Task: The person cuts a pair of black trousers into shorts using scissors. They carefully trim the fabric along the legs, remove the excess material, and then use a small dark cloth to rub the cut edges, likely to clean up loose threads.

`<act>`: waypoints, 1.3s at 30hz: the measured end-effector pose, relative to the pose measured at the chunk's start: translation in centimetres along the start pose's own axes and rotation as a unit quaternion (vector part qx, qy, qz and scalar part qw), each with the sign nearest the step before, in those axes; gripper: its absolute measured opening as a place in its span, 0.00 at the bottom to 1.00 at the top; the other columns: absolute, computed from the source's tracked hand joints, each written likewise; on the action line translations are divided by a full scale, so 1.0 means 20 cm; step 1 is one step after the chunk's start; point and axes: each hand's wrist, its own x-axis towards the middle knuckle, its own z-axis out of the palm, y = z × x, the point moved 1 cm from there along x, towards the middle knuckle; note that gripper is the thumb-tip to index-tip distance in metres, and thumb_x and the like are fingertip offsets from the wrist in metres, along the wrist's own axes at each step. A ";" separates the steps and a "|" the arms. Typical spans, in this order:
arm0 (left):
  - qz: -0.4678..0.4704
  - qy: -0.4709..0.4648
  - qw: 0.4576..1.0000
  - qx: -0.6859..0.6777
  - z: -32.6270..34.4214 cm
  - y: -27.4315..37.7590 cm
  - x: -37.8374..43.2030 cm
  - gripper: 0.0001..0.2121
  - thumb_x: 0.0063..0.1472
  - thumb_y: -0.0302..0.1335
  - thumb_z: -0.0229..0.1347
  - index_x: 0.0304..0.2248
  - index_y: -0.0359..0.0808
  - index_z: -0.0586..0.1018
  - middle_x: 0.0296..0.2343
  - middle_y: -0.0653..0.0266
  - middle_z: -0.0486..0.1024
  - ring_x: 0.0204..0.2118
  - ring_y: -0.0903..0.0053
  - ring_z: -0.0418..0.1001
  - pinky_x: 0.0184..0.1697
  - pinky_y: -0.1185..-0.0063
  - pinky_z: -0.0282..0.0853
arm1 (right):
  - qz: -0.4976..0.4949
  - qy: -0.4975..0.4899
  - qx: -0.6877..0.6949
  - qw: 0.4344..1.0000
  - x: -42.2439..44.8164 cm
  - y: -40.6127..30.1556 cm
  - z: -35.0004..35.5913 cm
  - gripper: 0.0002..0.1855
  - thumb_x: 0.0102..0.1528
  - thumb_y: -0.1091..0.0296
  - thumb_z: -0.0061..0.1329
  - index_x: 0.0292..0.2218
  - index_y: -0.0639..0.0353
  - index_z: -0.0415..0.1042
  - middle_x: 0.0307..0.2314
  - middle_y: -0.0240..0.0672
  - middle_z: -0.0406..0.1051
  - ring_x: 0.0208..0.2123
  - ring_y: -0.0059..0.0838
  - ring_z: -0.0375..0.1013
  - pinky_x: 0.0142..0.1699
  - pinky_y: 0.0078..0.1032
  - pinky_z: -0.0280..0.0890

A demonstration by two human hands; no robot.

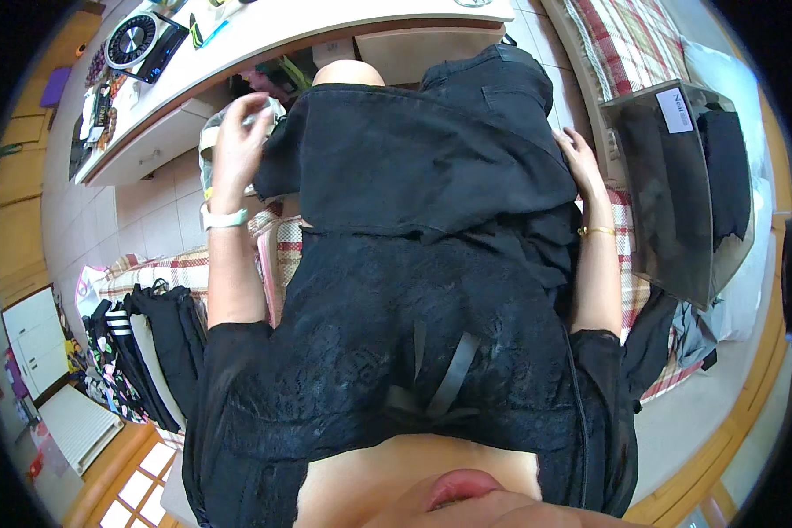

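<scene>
Black denim trousers (429,152) lie spread and partly folded across my lap. Their waistband end points away from me at the upper right, and one leg crosses to the left. My left hand (241,142), with a pale band (224,218) on its wrist, is raised beside the left leg end with loosely bent fingers and nothing visible in them. Along the right edge of the trousers rests my right hand (577,155), its fingers extended and apart; a thin gold bracelet (597,231) circles that wrist. Whether its fingertips touch the cloth is hard to see.
To the right, a translucent dark storage box (673,257) with dark folded cloth stands on the plaid-covered seat (627,264). Several folded garments (142,356) lie at the left. Ahead is a white table (277,30) with drawers and a small fan-like device (142,46).
</scene>
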 end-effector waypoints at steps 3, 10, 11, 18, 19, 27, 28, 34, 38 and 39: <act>0.085 -0.047 0.995 0.001 0.21 0.14 0.06 0.24 0.62 0.36 0.60 0.54 0.35 0.73 0.51 0.54 0.74 0.55 0.63 0.70 0.59 0.71 0.62 | 0.009 -0.096 0.034 0.995 0.18 0.15 0.10 0.46 0.57 0.35 0.52 0.59 0.70 0.65 0.53 0.51 0.70 0.56 0.36 0.69 0.59 0.28 0.63; 0.300 -0.005 0.947 0.118 0.30 0.27 0.15 0.10 0.59 0.29 0.62 0.33 0.35 0.73 0.45 0.60 0.78 0.52 0.60 0.73 0.56 0.67 0.65 | -0.047 0.032 0.254 0.966 -0.03 -0.08 0.06 0.18 0.62 0.63 0.55 0.47 0.69 0.74 0.40 0.34 0.77 0.38 0.22 0.75 0.45 0.18 0.68; 0.305 -0.005 0.945 0.115 0.28 0.31 0.12 0.10 0.59 0.29 0.62 0.33 0.35 0.73 0.45 0.60 0.78 0.52 0.60 0.73 0.56 0.67 0.65 | -0.041 0.079 0.352 0.932 -0.06 -0.11 0.02 0.16 0.63 0.65 0.54 0.47 0.69 0.74 0.39 0.34 0.77 0.38 0.21 0.75 0.45 0.18 0.68; 0.040 -0.514 0.803 -0.299 -0.21 0.68 -0.33 0.12 0.58 0.29 0.65 0.27 0.35 0.73 0.23 0.69 0.71 0.26 0.83 0.71 0.31 0.82 0.65 | -0.107 0.177 0.452 0.868 -0.19 0.00 -0.22 0.12 0.64 0.68 0.51 0.46 0.64 0.75 0.40 0.35 0.78 0.40 0.23 0.76 0.48 0.20 0.69; 0.048 -0.564 0.769 -0.295 -0.23 0.72 -0.35 0.12 0.58 0.29 0.66 0.26 0.36 0.74 0.22 0.71 0.71 0.26 0.83 0.71 0.30 0.82 0.64 | -0.097 0.170 0.483 0.853 -0.19 0.05 -0.24 0.13 0.63 0.68 0.52 0.47 0.65 0.74 0.42 0.36 0.77 0.41 0.23 0.76 0.48 0.21 0.69; -0.136 -0.551 0.727 -0.385 -0.13 0.56 -0.44 0.12 0.61 0.33 0.62 0.30 0.34 0.73 0.24 0.75 0.69 0.26 0.90 0.64 0.30 0.85 0.62 | 0.011 0.190 0.549 0.814 -0.26 0.02 -0.22 0.30 0.62 0.64 0.54 0.60 0.68 0.62 0.53 0.40 0.70 0.52 0.31 0.72 0.58 0.28 0.65; -0.132 -0.520 0.763 -0.361 -0.12 0.59 -0.41 0.11 0.62 0.32 0.61 0.33 0.34 0.74 0.26 0.74 0.71 0.28 0.89 0.66 0.33 0.85 0.63 | -0.004 0.163 0.547 0.821 -0.27 -0.01 -0.28 0.29 0.63 0.63 0.52 0.60 0.67 0.63 0.53 0.40 0.70 0.52 0.32 0.72 0.58 0.29 0.65; 0.029 -0.221 0.902 -0.370 0.00 0.76 -0.14 0.46 0.60 0.63 0.48 0.64 0.34 0.59 0.60 0.49 0.63 0.63 0.61 0.62 0.63 0.64 0.58 | -0.232 0.088 0.347 0.904 -0.53 -1.01 -0.15 0.21 0.61 0.63 0.51 0.51 0.66 0.74 0.47 0.37 0.76 0.48 0.30 0.75 0.56 0.27 0.66; -0.060 -0.236 0.802 -0.546 0.24 0.83 0.00 0.35 0.63 0.41 0.58 0.62 0.32 0.60 0.54 0.55 0.69 0.56 0.69 0.69 0.58 0.72 0.66 | -0.430 -0.200 0.105 0.874 -0.69 -1.29 0.43 0.26 0.59 0.58 0.54 0.52 0.66 0.71 0.43 0.49 0.76 0.47 0.41 0.76 0.54 0.31 0.68; -0.073 -0.194 0.849 -0.486 0.29 0.77 0.03 0.29 0.62 0.34 0.60 0.58 0.30 0.66 0.48 0.60 0.73 0.50 0.74 0.72 0.55 0.74 0.69 | -0.476 -0.229 0.070 0.846 -0.72 -1.28 0.58 0.28 0.58 0.57 0.55 0.53 0.66 0.70 0.44 0.51 0.76 0.47 0.46 0.76 0.54 0.34 0.68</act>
